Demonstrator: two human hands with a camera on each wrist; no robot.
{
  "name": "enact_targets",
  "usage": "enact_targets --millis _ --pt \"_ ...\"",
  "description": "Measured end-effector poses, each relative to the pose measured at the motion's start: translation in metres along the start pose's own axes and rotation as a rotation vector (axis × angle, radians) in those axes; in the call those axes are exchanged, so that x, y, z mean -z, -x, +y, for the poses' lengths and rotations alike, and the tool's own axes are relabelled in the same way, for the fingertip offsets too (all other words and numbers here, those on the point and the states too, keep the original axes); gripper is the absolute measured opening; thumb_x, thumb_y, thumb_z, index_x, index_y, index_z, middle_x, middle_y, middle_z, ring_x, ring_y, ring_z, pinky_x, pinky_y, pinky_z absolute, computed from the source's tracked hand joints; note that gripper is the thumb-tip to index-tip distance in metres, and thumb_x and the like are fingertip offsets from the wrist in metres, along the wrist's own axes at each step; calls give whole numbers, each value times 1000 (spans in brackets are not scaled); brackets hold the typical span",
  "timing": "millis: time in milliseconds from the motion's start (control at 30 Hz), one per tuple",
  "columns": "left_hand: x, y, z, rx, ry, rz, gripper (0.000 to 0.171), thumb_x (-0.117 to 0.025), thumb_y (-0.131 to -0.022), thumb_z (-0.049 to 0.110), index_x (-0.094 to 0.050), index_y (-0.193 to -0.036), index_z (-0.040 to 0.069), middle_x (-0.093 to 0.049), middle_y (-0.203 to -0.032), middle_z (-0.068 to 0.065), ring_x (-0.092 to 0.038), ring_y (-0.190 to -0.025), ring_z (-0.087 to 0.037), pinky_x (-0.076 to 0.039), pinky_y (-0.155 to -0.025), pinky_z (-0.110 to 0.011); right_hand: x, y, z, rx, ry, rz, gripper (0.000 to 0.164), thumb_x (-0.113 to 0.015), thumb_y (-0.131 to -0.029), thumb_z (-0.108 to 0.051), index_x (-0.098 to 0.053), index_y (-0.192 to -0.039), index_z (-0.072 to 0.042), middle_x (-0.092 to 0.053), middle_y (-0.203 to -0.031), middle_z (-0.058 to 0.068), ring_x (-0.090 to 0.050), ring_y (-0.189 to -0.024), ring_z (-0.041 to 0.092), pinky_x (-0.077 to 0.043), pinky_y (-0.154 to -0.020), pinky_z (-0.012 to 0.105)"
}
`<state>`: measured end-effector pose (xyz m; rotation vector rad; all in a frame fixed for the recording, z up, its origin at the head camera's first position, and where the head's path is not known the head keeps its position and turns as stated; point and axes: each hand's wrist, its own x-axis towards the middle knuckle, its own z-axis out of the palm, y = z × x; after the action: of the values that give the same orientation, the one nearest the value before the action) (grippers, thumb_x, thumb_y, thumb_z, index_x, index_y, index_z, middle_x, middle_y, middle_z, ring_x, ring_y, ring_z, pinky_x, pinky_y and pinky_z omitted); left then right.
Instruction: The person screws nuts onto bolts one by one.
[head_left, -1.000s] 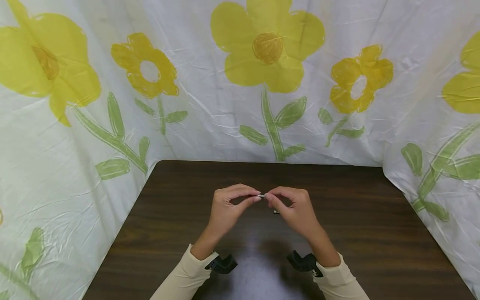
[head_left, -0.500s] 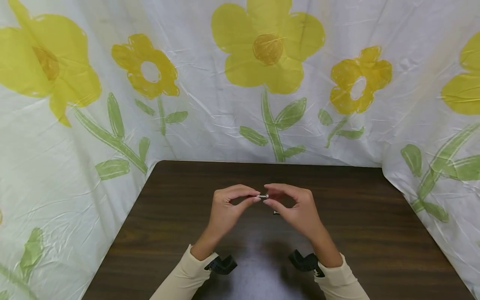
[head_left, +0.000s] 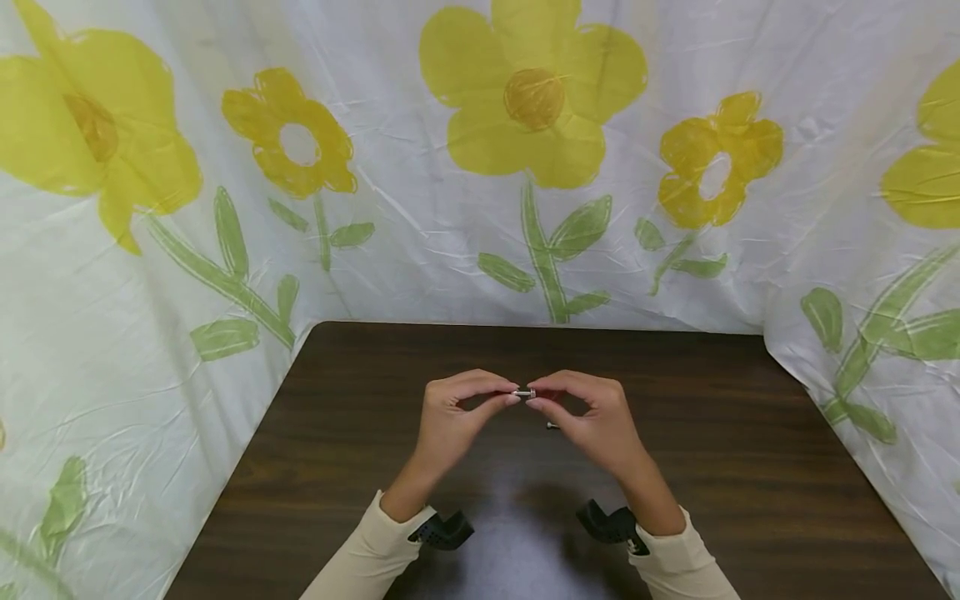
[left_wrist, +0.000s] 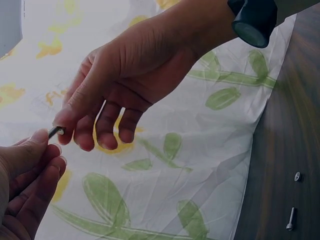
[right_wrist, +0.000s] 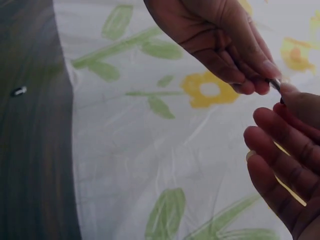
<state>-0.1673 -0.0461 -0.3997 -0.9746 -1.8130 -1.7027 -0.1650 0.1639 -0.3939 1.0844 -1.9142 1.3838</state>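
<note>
A small silver bolt (head_left: 525, 393) lies level between my two hands, its head toward the right. My left hand (head_left: 452, 417) pinches its shank end between thumb and fingertips, which hide that end. At the head, the thumb and forefinger of my right hand (head_left: 596, 417) pinch from above and below. In the left wrist view the bolt (left_wrist: 54, 131) shows as a short dark rod between both sets of fingertips, and the right hand's other fingers hang loosely curled. A second bolt (head_left: 552, 426) lies on the table under the right hand.
The dark wood table (head_left: 360, 467) reaches back to a white curtain (head_left: 405, 275) printed with yellow flowers. In the left wrist view, a small round metal piece (left_wrist: 298, 176) lies near the loose bolt (left_wrist: 291, 219). Each wrist wears a black camera (head_left: 442, 530).
Half a second ago my right thumb and forefinger spread apart around the bolt head; now they have closed back in on it. The left hand stays almost still.
</note>
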Motion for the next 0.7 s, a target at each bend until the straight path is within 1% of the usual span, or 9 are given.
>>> enact_targets --millis 100,233,333,433,500,567,633,700 --pt "-1 -1 -1 -13 9 -3 13 -80 -82 -5 -79 -94 0 -76 -90 -8 -72 -82 -20 -60 -74 -31 0 1 1 -34 -17 -25 28 -80 -80 11 -77 -100 -8 -76 -92 5 -71 -76 14 -58 -66 24" --pt "-1 0 -3 -16 12 -7 14 -80 -82 -6 -79 -94 1 -76 -89 -8 -72 -81 -20 -60 -73 -30 1 2 2 -67 -23 -54 17 -76 -88 5 -78 -97 -9 -75 -86 6 -69 -71 12 -57 -66 22" --pt "-2 1 -4 -11 13 -6 15 -80 -81 -7 -79 -94 2 -76 -89 -8 -72 -81 -20 -60 -73 -30 2 3 2 -81 -8 -65 18 -73 -90 5 -77 -92 -12 -74 -81 4 -69 -70 11 -57 -65 23" --pt "-4 1 -4 1 17 -2 13 -80 -82 -6 -79 -94 0 -76 -90 -8 -72 -81 -20 -60 -72 -30 2 3 2 -105 20 -76 22 -70 -92 6 -77 -88 -14 -73 -80 -2 -69 -71 10 -57 -66 23" --pt "-5 1 -4 10 23 -1 13 -80 -82 -6 -79 -94 0 -76 -90 -8 -72 -81 -20 -60 -71 -30 3 3 2 -123 34 -76 18 -71 -91 6 -77 -91 -12 -75 -84 -2 -71 -73 11 -57 -67 23" --pt "-5 1 -4 15 31 -2 12 -79 -82 -6 -78 -93 -2 -75 -90 -8 -72 -81 -20 -60 -70 -30 4 4 2 -123 41 -64 17 -76 -86 5 -77 -97 -9 -76 -87 -1 -71 -74 12 -58 -67 24" --pt "-5 2 -4 17 36 -2 13 -79 -82 -7 -78 -93 -1 -75 -90 -9 -72 -80 -20 -60 -70 -30 5 3 1 -102 32 -45 28 -82 -80 5 -76 -105 -6 -76 -91 4 -72 -77 15 -59 -67 27" --pt "-5 2 -5 15 37 -2 14 -79 -82 -8 -79 -94 0 -75 -89 -10 -72 -80 -21 -60 -70 -29 6 2 1 -60 22 -27 38 -86 -75 7 -75 -110 -5 -76 -94 8 -72 -79 17 -60 -67 29"
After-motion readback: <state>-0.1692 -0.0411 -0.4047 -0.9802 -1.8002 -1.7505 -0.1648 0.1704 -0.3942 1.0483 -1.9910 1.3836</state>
